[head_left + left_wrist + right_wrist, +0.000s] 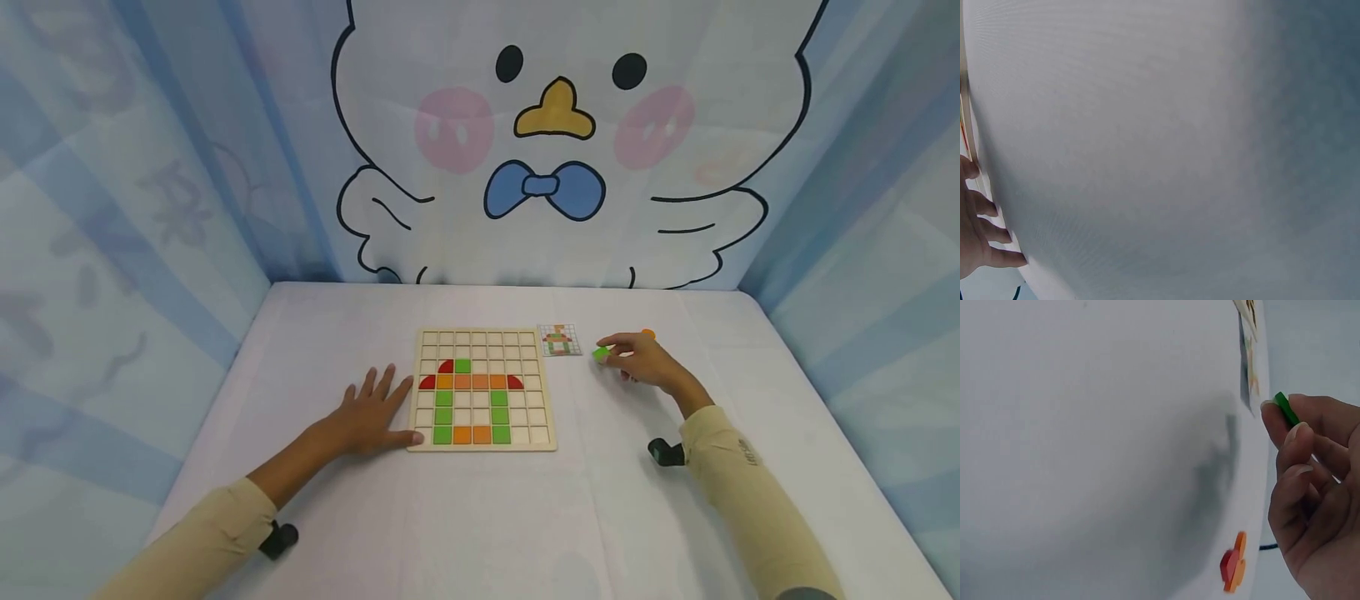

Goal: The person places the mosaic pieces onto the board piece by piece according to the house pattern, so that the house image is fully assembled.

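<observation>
A square wooden grid board (pixel 550 417) lies flat in the middle of the table. Green, orange and red tiles fill some of its cells in a mushroom-like pattern. My left hand (pixel 367 423) rests at the board's left side, fingers spread and thumb on its lower left corner. To the right of the board, my right hand (pixel 647 360) pinches a green tile (pixel 1286 410) between thumb and fingertips, above the table. A small pattern card (pixel 560 340) lies beside the board's upper right corner. In the left wrist view, only the left fingers (pixel 999 257) and a sliver of board show.
Loose orange pieces (pixel 1240 542) and a red piece (pixel 1229 565) lie together on the table beyond the right hand. A cartoon-printed curtain (pixel 555 250) stands along the table's back edge, with blue curtains (pixel 112 250) at the sides.
</observation>
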The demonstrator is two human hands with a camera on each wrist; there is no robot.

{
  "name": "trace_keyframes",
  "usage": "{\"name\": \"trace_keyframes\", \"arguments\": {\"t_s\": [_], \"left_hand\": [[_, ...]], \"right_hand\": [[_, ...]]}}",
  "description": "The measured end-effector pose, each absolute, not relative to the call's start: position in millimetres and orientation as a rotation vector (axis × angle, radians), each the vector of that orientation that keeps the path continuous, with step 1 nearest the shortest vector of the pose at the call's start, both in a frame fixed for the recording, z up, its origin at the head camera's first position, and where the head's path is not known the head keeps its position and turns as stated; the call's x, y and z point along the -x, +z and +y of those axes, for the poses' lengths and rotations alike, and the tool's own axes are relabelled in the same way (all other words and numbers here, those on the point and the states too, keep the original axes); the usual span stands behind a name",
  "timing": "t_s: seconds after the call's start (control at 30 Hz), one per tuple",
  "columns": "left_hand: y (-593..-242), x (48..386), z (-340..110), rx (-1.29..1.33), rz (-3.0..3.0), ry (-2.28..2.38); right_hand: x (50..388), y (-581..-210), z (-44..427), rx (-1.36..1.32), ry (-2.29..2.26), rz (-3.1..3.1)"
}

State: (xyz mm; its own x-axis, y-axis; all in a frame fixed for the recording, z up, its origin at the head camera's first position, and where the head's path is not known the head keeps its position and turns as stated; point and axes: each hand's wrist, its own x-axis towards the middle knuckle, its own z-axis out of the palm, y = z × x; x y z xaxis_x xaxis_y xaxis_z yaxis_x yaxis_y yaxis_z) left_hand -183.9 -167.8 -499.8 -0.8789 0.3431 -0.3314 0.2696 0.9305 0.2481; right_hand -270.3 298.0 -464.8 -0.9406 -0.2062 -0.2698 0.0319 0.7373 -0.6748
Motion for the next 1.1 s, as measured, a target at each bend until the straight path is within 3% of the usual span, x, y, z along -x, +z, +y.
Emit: {"name": "trace_keyframes", "arguments": {"t_s": [0.63, 1.1], "left_hand": [[-500.2, 184.9, -167.0, -0.452, 2.715, 0.273], [-497.7, 183.2, -167.2, -0.436, 2.71, 0.292]], "right_hand": [[277.6, -476.8, 193.1, 0.443, -1.157, 2.466], [282.1, -487.4, 142.7, 0.644, -1.134, 2.442]]}}
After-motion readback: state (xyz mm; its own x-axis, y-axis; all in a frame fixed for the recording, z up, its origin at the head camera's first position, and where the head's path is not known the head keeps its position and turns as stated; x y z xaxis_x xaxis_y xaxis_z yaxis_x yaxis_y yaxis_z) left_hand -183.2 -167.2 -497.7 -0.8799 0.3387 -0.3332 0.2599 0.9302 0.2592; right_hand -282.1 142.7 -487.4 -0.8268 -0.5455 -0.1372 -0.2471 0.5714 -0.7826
